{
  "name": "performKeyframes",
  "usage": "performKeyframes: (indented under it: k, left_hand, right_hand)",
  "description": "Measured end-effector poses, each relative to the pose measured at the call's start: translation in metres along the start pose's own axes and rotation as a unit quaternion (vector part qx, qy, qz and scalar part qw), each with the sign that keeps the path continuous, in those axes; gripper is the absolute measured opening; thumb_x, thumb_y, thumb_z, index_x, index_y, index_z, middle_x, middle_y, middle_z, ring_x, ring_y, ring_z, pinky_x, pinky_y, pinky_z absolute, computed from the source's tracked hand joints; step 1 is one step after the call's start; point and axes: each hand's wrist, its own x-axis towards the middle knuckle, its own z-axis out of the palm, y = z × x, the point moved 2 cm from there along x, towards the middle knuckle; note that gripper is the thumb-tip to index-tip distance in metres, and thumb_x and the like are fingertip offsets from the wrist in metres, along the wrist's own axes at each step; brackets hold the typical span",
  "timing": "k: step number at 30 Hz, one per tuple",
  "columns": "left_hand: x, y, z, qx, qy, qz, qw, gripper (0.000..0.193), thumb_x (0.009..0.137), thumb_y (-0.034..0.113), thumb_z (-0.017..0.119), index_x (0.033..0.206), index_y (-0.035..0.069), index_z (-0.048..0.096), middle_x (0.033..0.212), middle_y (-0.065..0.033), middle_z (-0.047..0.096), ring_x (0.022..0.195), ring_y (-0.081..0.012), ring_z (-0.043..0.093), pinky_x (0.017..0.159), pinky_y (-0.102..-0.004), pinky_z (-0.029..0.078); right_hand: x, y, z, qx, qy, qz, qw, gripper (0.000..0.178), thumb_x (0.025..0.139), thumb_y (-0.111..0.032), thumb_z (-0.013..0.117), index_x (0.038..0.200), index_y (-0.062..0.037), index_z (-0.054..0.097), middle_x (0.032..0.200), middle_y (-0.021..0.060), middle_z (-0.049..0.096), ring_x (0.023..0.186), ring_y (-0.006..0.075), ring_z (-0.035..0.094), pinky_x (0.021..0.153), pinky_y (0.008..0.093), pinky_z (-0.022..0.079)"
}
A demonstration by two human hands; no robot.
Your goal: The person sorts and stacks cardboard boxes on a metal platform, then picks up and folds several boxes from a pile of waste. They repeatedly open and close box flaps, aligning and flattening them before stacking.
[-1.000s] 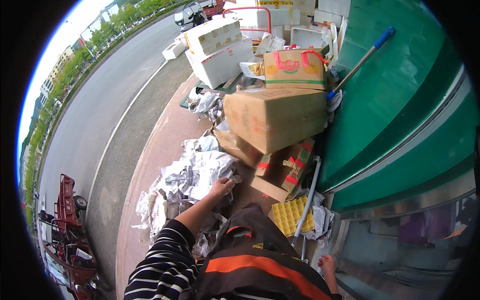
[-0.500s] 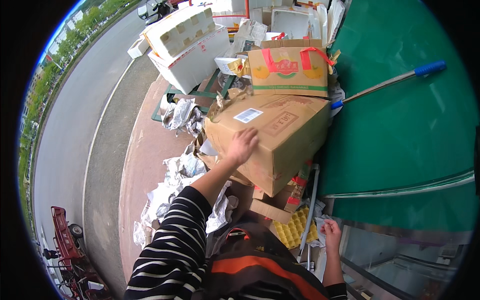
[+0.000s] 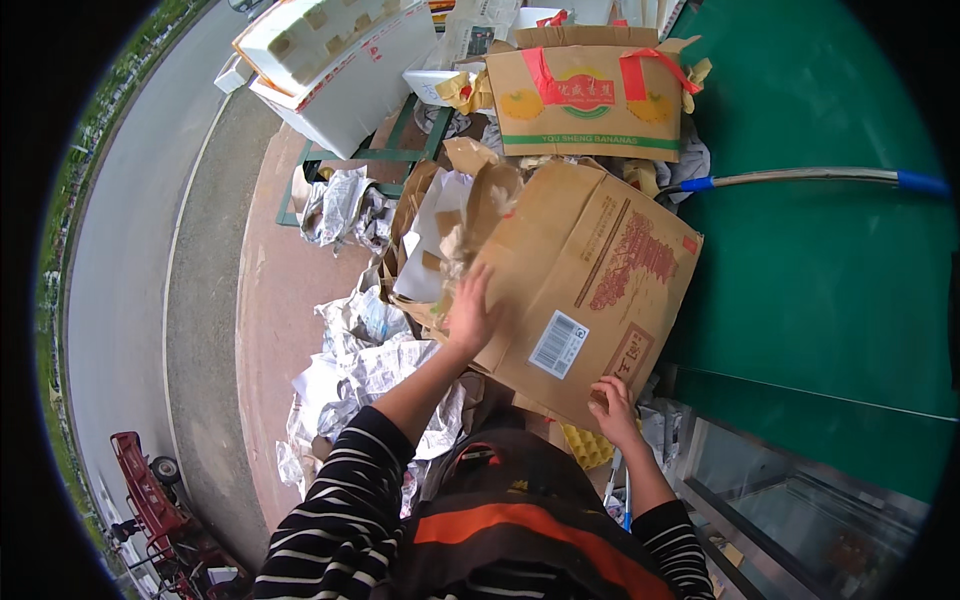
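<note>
A large brown cardboard box (image 3: 530, 285) lies tilted in front of me, with a white label and reddish printing on its upper face. My left hand (image 3: 472, 315) holds its left edge, fingers pointing away from me and slightly blurred. At the near right corner, my right hand (image 3: 615, 410) grips the edge with curled fingers. Torn brown paper and card (image 3: 490, 210) stick out beside the box's left side. Its underside is hidden.
Behind stands an open fruit carton (image 3: 590, 100) with red tape. White foam boxes (image 3: 350, 85) are stacked far left. Crumpled newspaper (image 3: 370, 375) lies left. A green surface (image 3: 800, 280) with a blue-ended metal pole (image 3: 800, 175) borders the right. A yellow egg tray (image 3: 588, 445) shows below.
The box has turned and tipped, bringing its label nearer to me. My right hand has come up from low on the right to the box's near corner. The left has shifted slightly onto its left edge.
</note>
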Motion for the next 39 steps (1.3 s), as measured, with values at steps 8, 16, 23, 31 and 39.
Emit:
performKeyframes:
  k: [8,16,23,31,39]
  left_hand:
    - [0.100,-0.037,-0.044,-0.351,-0.152,-0.369,0.847,0.043,0.077,0.017,0.074,0.114,0.002,0.057,0.100,-0.0077,0.066,0.084,-0.0145,0.064,0.072,-0.0266,0.052]
    - [-0.028,0.099,-0.002,-0.426,-0.315,-0.189,0.827,0.029,0.082,0.009,0.066,0.110,0.002,0.060,0.095,-0.0048,0.067,0.084,-0.0120,0.062,0.074,-0.0265,0.050]
    - [-0.089,0.226,0.048,-0.215,-0.252,0.022,0.943,0.023,0.080,0.015,0.059,0.099,0.004,0.052,0.076,-0.0201,0.058,0.073,-0.0377,0.058,0.065,-0.0423,0.047]
    - [-0.161,0.235,0.080,-0.088,-0.244,0.090,0.962,0.058,0.078,0.012,0.056,0.134,0.007,0.040,0.081,-0.0195,0.060,0.074,-0.0359,0.059,0.066,-0.0434,0.049]
    - [-0.113,0.258,0.042,-0.337,-0.363,-0.077,0.865,0.074,0.082,0.049,0.049,0.133,-0.004,0.038,0.118,-0.0206,0.049,0.110,-0.0292,0.047,0.095,-0.0383,0.033]
  right_hand:
    - [0.004,0.035,0.001,0.164,-0.002,0.076,0.984,0.015,0.085,-0.007,0.059,0.100,-0.0054,0.062,0.113,0.0078,0.051,0.102,0.0198,0.053,0.082,0.0298,0.046]
    - [-0.005,0.041,-0.055,0.250,0.114,0.201,0.940,0.017,0.089,-0.009,0.057,0.104,-0.0038,0.060,0.094,0.0032,0.060,0.086,0.0096,0.056,0.076,0.0234,0.045]
    - [0.041,-0.115,-0.144,0.099,0.209,0.040,0.972,0.086,0.078,-0.035,0.069,0.142,-0.0021,0.021,0.142,0.0252,0.028,0.134,0.0345,0.026,0.106,0.0393,0.029]
    - [0.019,-0.070,-0.160,-0.208,0.036,0.233,0.949,0.030,0.081,-0.020,0.059,0.094,0.0066,0.059,0.074,0.0200,0.065,0.069,0.0292,0.066,0.066,0.0394,0.052]
    - [-0.093,-0.054,-0.137,-0.084,0.231,0.093,0.965,0.017,0.076,-0.007,0.053,0.083,0.0080,0.056,0.063,0.0241,0.060,0.057,0.0318,0.064,0.055,0.0410,0.052]
